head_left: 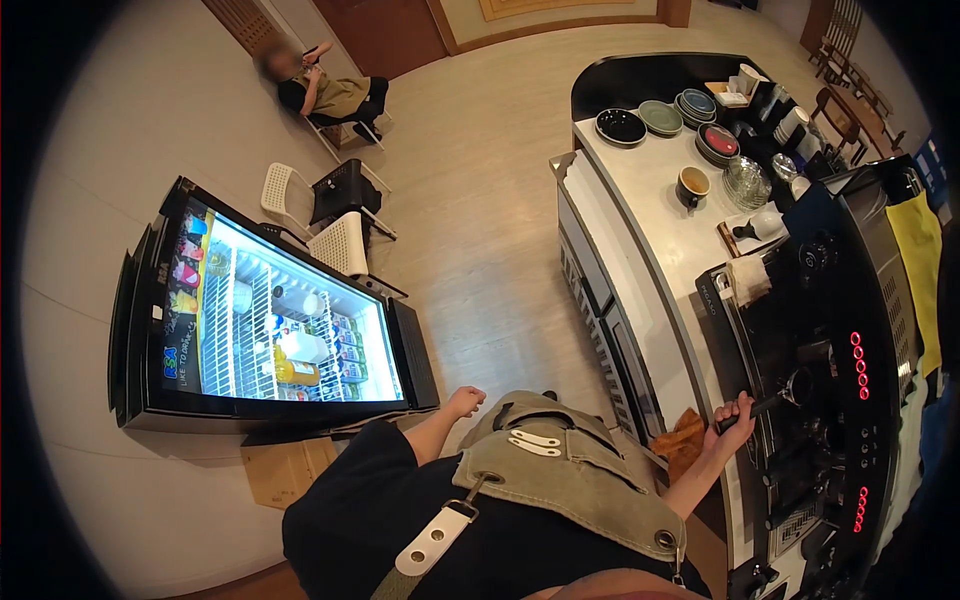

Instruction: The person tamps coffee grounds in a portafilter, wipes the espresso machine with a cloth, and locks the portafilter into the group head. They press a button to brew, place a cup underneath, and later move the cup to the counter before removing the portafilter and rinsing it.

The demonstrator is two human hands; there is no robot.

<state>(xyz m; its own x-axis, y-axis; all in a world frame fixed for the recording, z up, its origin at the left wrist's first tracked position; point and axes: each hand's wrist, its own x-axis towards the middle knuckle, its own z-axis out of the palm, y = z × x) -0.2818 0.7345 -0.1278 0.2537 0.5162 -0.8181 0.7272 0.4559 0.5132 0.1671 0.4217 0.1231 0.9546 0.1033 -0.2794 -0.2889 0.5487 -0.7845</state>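
My right hand (735,425) is wrapped around the black handle of a portafilter (765,404). The metal basket end points toward the front of the espresso machine (835,400), overlapping its dark work area in this view. Below that hand, an orange-brown cloth (682,440) hangs at the counter's edge. My left hand (466,402) is in front of my apron (560,440), fingers curled in with nothing seen in them. Nearest to it is the lower corner of a lit glass-door fridge (425,350).
On the counter (655,185) are stacked plates (660,117), a cup of brown liquid (692,185), glass dishes (746,182) and a folded towel (748,278). Chairs (340,243) stand beyond the fridge. A person (335,97) sits by the far wall.
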